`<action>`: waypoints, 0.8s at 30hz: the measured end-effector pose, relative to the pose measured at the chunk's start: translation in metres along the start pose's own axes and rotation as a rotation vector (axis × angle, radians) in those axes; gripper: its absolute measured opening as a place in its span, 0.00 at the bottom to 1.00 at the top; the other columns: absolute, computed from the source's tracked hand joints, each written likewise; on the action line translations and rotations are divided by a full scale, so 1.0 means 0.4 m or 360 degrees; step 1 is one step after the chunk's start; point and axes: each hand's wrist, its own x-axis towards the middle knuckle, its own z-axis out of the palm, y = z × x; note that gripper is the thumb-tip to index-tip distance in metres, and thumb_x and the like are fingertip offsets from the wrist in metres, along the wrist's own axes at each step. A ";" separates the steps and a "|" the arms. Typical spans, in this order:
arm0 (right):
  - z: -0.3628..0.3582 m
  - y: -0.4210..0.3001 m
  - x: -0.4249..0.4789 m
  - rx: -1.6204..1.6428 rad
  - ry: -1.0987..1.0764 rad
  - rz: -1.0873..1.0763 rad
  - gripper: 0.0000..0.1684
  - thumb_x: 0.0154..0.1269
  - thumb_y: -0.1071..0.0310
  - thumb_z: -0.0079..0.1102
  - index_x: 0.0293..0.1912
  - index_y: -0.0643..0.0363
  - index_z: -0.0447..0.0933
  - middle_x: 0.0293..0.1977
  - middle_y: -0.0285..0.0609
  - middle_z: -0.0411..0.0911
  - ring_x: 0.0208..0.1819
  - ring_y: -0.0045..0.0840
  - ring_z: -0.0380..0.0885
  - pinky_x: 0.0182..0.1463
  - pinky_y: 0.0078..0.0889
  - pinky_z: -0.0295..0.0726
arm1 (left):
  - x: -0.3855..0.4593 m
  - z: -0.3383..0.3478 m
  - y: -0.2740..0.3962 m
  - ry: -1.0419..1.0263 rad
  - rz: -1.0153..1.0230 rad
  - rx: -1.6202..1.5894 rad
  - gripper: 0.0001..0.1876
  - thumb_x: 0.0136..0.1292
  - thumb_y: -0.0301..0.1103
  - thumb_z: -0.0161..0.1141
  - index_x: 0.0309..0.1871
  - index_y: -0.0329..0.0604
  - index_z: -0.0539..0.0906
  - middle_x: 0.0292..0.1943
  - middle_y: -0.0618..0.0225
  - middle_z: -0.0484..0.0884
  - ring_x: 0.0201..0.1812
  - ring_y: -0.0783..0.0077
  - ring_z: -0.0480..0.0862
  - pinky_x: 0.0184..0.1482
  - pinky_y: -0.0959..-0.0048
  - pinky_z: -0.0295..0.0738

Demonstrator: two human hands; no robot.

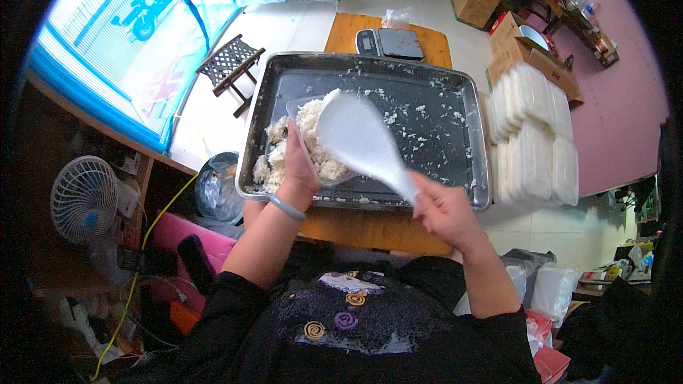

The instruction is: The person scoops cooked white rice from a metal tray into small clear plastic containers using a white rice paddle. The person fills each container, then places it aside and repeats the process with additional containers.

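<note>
My left hand (300,162) grips a clear plastic container (326,182) by its left side, tilted above a large metal tray (483,133). Cooked white rice (309,117) fills the part of the container that shows. A white plastic rice paddle (357,130) is held by its handle in my right hand (445,210), which looks slightly blurred. The paddle's broad blade lies over the container and hides some of its rice. More rice (272,160) is heaped in the tray's left end, and loose grains are scattered over its dark bottom.
The tray rests on a wooden table (368,226). Behind it sits a digital scale (400,44). Stacked white plastic containers (533,138) stand close at the right. On the left are a small folding stool (232,66), a bag-lined bin (217,186) and a fan (85,200).
</note>
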 end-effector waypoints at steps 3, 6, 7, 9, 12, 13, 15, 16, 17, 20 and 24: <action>0.006 -0.015 0.009 -0.0050 0.0332 -0.0089 0.21 0.65 0.70 0.48 0.58 0.58 0.70 0.22 0.46 0.78 0.23 0.24 0.78 0.30 0.29 0.77 | -0.010 -0.009 -0.006 -0.0141 -0.0004 0.0031 0.39 0.65 0.66 0.30 0.66 0.41 0.61 0.60 0.53 0.70 0.56 0.52 0.75 0.57 0.55 0.72; 0.099 0.044 0.007 -0.0402 0.0285 -0.0464 0.23 0.63 0.69 0.51 0.59 0.59 0.69 0.29 0.59 0.77 0.29 0.52 0.77 0.33 0.44 0.77 | 0.002 0.006 -0.025 -0.0083 -0.0026 -0.0004 0.41 0.63 0.68 0.31 0.67 0.41 0.60 0.59 0.52 0.70 0.56 0.51 0.75 0.57 0.53 0.71; 0.108 0.020 -0.001 -0.0405 0.0239 -0.0495 0.24 0.63 0.69 0.51 0.59 0.59 0.68 0.29 0.59 0.76 0.29 0.53 0.76 0.33 0.45 0.77 | 0.003 0.002 -0.026 -0.0084 -0.0020 -0.0029 0.41 0.63 0.68 0.31 0.67 0.41 0.59 0.59 0.52 0.70 0.56 0.51 0.75 0.57 0.52 0.71; 0.080 0.009 -0.005 -0.0435 0.0161 -0.0452 0.24 0.63 0.70 0.50 0.59 0.61 0.67 0.26 0.57 0.77 0.27 0.47 0.78 0.32 0.41 0.77 | -0.004 0.002 -0.017 -0.0046 0.0005 -0.0015 0.41 0.62 0.68 0.33 0.67 0.42 0.59 0.60 0.52 0.69 0.56 0.50 0.74 0.56 0.51 0.71; 0.036 0.004 0.007 -0.0222 0.0447 -0.0358 0.23 0.64 0.71 0.49 0.59 0.61 0.67 0.24 0.54 0.76 0.25 0.40 0.79 0.30 0.35 0.77 | -0.026 0.015 -0.003 -0.0073 0.0004 -0.0022 0.41 0.62 0.67 0.34 0.67 0.42 0.59 0.61 0.52 0.68 0.58 0.50 0.73 0.57 0.50 0.71; 0.025 -0.020 0.019 -0.0262 0.0595 -0.0382 0.23 0.64 0.72 0.48 0.59 0.61 0.68 0.23 0.51 0.76 0.24 0.33 0.79 0.29 0.30 0.76 | -0.029 0.011 -0.001 -0.0170 -0.0015 -0.0080 0.41 0.63 0.67 0.34 0.67 0.42 0.59 0.61 0.52 0.68 0.58 0.49 0.72 0.57 0.50 0.70; 0.027 -0.004 0.052 -0.0372 0.0687 -0.0357 0.22 0.64 0.71 0.48 0.58 0.62 0.68 0.24 0.53 0.77 0.25 0.38 0.80 0.30 0.34 0.77 | -0.030 0.006 -0.008 -0.0219 -0.0034 -0.0113 0.41 0.63 0.67 0.34 0.67 0.42 0.59 0.61 0.52 0.68 0.59 0.49 0.72 0.57 0.51 0.70; 0.042 0.013 0.062 -0.0478 0.0651 -0.0421 0.22 0.64 0.70 0.48 0.59 0.62 0.67 0.25 0.54 0.77 0.26 0.40 0.79 0.30 0.38 0.77 | -0.027 0.003 -0.015 -0.0171 -0.0029 -0.0082 0.40 0.63 0.67 0.34 0.67 0.42 0.59 0.61 0.53 0.68 0.59 0.49 0.72 0.58 0.51 0.70; 0.064 0.026 0.073 -0.0584 0.0612 -0.0485 0.23 0.64 0.70 0.48 0.59 0.62 0.67 0.25 0.55 0.77 0.26 0.43 0.79 0.30 0.41 0.77 | -0.025 0.004 -0.021 -0.0124 -0.0024 -0.0051 0.40 0.63 0.67 0.35 0.68 0.43 0.59 0.60 0.53 0.69 0.59 0.50 0.72 0.58 0.51 0.70; 0.127 0.019 0.044 -0.0597 0.0466 -0.0586 0.26 0.64 0.68 0.49 0.61 0.61 0.64 0.26 0.57 0.76 0.28 0.49 0.77 0.31 0.47 0.76 | -0.020 -0.007 -0.033 0.0042 0.0031 -0.0035 0.39 0.63 0.66 0.36 0.66 0.42 0.62 0.58 0.54 0.71 0.57 0.51 0.73 0.58 0.53 0.69; 0.084 0.001 0.033 -0.0474 0.0421 -0.0526 0.24 0.64 0.69 0.49 0.59 0.62 0.66 0.27 0.58 0.76 0.28 0.47 0.78 0.31 0.44 0.77 | -0.039 -0.004 -0.012 -0.0004 0.0038 -0.0072 0.39 0.62 0.66 0.37 0.66 0.45 0.63 0.59 0.55 0.70 0.57 0.50 0.73 0.58 0.51 0.68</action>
